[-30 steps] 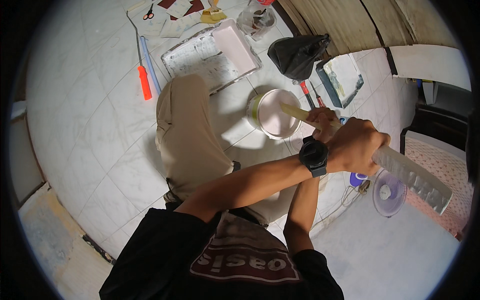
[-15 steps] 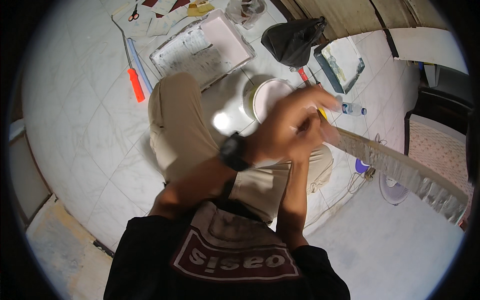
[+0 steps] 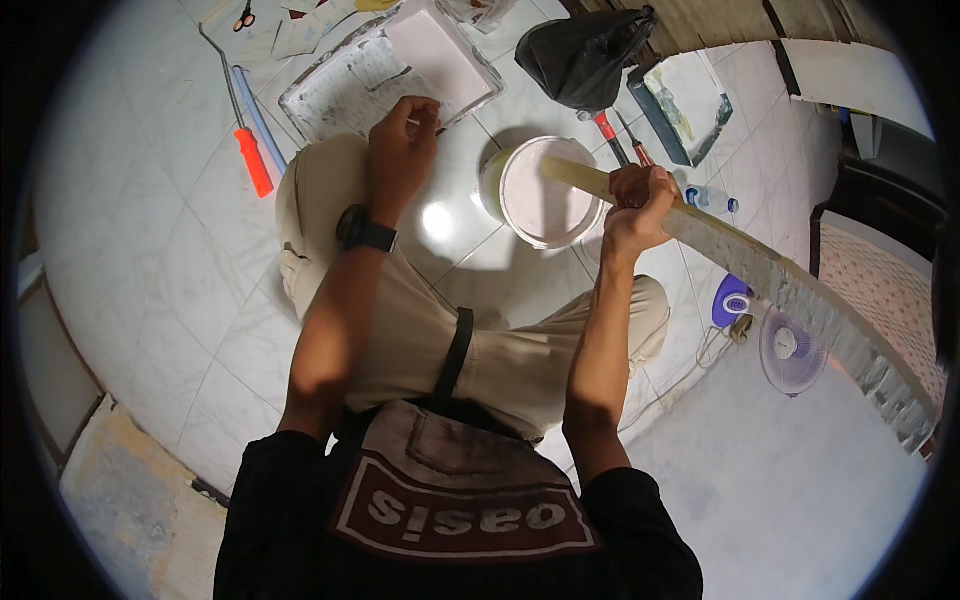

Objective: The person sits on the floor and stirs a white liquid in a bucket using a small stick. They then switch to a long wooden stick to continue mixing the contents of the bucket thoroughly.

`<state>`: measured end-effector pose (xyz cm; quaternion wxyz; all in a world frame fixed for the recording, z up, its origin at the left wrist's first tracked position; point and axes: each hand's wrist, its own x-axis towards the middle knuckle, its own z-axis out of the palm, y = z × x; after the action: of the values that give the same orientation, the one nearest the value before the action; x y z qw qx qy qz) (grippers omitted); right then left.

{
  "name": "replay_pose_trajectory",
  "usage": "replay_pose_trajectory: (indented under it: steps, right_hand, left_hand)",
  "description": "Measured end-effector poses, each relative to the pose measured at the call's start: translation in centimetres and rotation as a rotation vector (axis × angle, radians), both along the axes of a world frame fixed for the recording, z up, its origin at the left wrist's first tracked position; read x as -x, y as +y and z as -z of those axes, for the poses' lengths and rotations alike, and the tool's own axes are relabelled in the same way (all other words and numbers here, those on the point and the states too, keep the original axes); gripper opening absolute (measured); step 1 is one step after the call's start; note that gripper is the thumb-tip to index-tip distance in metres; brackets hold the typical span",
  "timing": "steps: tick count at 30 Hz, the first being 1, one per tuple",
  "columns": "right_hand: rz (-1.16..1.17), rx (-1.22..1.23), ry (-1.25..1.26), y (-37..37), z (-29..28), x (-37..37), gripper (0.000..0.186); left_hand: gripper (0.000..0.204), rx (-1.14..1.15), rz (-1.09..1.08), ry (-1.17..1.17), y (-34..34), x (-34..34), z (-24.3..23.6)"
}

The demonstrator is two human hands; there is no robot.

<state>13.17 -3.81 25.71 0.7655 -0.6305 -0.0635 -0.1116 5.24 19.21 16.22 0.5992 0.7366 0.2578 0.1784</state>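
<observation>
With the right hand (image 3: pixel 640 212), gripping a long stick (image 3: pixel 735 250) at the mouth of a pail (image 3: pixel 490 188)

Wrapping the right hand closed around the long stick, just beyond the right rim of the pail. Pointing the greenish-yellow end across that rim and over the pale pink paint (image 3: pixel 530 205); not being able to tell whether dipping it below the surface. Letting the greyish, crinkled length slant away to the lower right, past a purple fan (image 3: pixel 790 345). Having the pail standing on the tiled floor (image 3: pixel 225 270), in front of the bent legs in beige trousers (image 3: pixel 385 300).

Holding the left hand (image 3: pixel 403 155) up over the left knee, well apart from the long stick, overlapping the near edge of a paint tray (image 3: pixel 490 88) in the view. Curling its fingers partway inward; not being able to tell whether pinching anything small between them. Wearing a black watch (image 3: pixel 352 228) on the left wrist.

Facing the paint tray, smeared whitish grey inside and pale pink at its right end. Sitting near a black plastic bag (image 3: pixel 582 58), with red-handled tools lying just beside it and a dark-sided tray (image 3: pixel 655 128) farther right. Having a clear bottle (image 3: pixel 708 199) lying near the right hand. Having, off to the left, a hooked rod (image 3: pixel 252 160) with an orange-red handle lying beside a blue tube (image 3: pixel 260 122), near scissors (image 3: pixel 244 16) farther up.
</observation>
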Motion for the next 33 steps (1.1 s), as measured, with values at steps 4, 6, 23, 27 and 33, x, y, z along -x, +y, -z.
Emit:
replay_pose_trajectory:
  steps: [4,6,23,27,33]
  right_hand:
    - [0.006,0.047,-0.044,-2.2,0.2,0.0,0.037]
    - [0.002,0.104,-0.009,-3.2,-0.1,0.3,0.038]
    - [-0.051,-0.012,0.2,-2.0,-0.7,5.9,0.039]
    - [0.029,-0.089,0.148,0.2,0.1,3.6,0.036]
    - [0.114,-0.058,0.034,1.0,-0.3,1.5,0.036]
  left_hand:
    - [0.015,-0.061,0.04,0.049,-0.2,-0.3,-0.1]
    - [0.015,-0.093,0.058,0.057,-0.4,-0.4,0.2]
    - [0.016,-0.123,0.032,0.099,-0.6,-1.0,2.1]
    - [0.016,-0.127,0.044,0.155,-0.7,-1.1,2.3]
    - [0.017,-0.212,0.046,0.137,-1.0,-1.5,4.1]
